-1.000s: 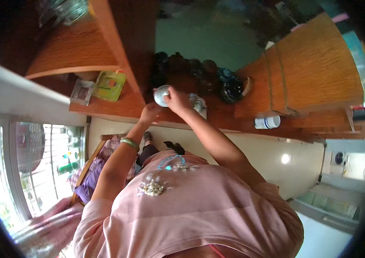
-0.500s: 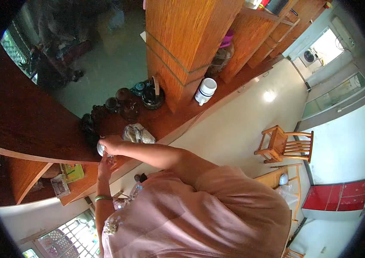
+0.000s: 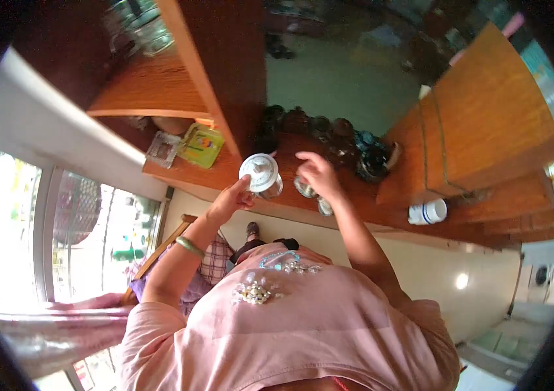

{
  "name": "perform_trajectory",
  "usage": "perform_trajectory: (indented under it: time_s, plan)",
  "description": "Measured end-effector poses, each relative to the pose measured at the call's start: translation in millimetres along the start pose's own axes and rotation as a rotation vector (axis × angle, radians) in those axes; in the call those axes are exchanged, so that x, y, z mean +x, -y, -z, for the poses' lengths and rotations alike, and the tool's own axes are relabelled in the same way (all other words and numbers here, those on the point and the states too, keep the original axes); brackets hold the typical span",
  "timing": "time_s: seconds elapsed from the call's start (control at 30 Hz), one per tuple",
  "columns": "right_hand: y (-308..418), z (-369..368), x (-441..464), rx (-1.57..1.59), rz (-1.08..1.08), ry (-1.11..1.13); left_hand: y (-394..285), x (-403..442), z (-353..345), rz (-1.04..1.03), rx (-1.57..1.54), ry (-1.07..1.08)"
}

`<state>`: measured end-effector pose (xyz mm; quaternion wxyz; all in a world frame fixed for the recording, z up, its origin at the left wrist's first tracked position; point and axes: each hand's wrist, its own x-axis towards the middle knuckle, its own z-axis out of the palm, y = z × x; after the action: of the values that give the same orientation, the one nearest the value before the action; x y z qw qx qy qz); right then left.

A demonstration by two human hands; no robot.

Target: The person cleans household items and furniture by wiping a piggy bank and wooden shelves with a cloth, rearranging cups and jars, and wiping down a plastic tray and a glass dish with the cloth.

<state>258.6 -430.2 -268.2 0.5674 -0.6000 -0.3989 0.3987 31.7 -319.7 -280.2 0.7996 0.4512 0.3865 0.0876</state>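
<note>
My left hand [image 3: 230,199], with a bracelet on the forearm, is closed on a clear glass jar with a white knobbed lid [image 3: 260,171]. The jar is at the front edge of the wooden shelf [image 3: 293,148]. To its right, my right hand [image 3: 318,174] is apart from the lid, index finger and thumb stretched toward the jar. Partly hidden behind that hand is a pale, glassy object [image 3: 304,188]; I cannot make out its kind or whether the hand touches it.
Dark glass jars and pots [image 3: 339,133] line the back of the shelf, with a dark round pot [image 3: 373,161] at their right. A white mug [image 3: 428,212] lies farther right. On the left are a yellow-green box [image 3: 200,144] and a clear plastic container [image 3: 163,148].
The view has swung left. My hands, close together at the jar before, are now apart. The right hand has moved off to the right, while the left has the lidded jar.
</note>
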Motion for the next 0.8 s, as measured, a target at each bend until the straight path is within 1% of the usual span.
perform_trajectory:
  time_s: [0.07,0.13,0.17,0.2,0.23,0.27,0.33,0.37,0.4,0.43,0.47,0.5,0.53,0.57,0.6,0.7,0.8]
  plan:
    - [0,6,-10,0.049,-0.099,0.028,-24,-46,6,0.007,-0.029,-0.037]
    - [-14,1,-21,0.115,-0.094,0.117,-46,-90,19,-0.01,-0.001,-0.053]
    - [-3,-8,-30,0.091,-0.125,0.129,-60,-112,26,0.002,-0.031,-0.112]
    - [-39,-7,-29,0.19,-0.135,0.206,-75,-131,31,-0.001,-0.062,-0.164]
    - [-23,-16,-39,0.158,-0.195,0.183,-94,-150,35,0.011,-0.183,-0.187]
    - [-38,-20,-42,0.154,-0.211,0.193,-113,-167,52,0.05,-0.009,-0.207]
    - [-63,-23,-42,0.149,-0.291,0.252,-161,-189,48,-0.026,0.01,-0.234]
    - [-71,-27,-41,0.09,-0.346,0.278,-184,-198,53,-0.077,0.074,-0.282]
    - [-67,-31,-41,0.1,-0.384,0.31,-206,-196,54,-0.108,0.103,-0.34]
    - [-64,-36,-41,0.076,-0.374,0.33,-230,-202,49,-0.166,0.217,-0.317]
    - [-60,-40,-40,0.052,-0.368,0.348,-246,-196,64,-0.18,0.253,-0.298]
    - [-57,-41,-37,0.033,-0.361,0.359,-264,-195,52,-0.236,0.299,-0.357]
    - [-55,-42,-34,0.011,-0.329,0.357,-275,-186,54,-0.302,0.303,-0.357]
    - [-51,-41,-33,-0.009,-0.3,0.351,-286,-173,56,-0.282,0.229,-0.365]
    - [-46,-39,-32,-0.026,-0.297,0.35,-293,-158,68,-0.272,0.237,-0.324]
    - [-26,-30,-32,-0.039,-0.321,0.199,-309,-124,76,-0.26,0.197,-0.289]
    - [-28,-20,-37,-0.058,-0.346,0.138,-317,-87,93,-0.287,0.171,-0.277]
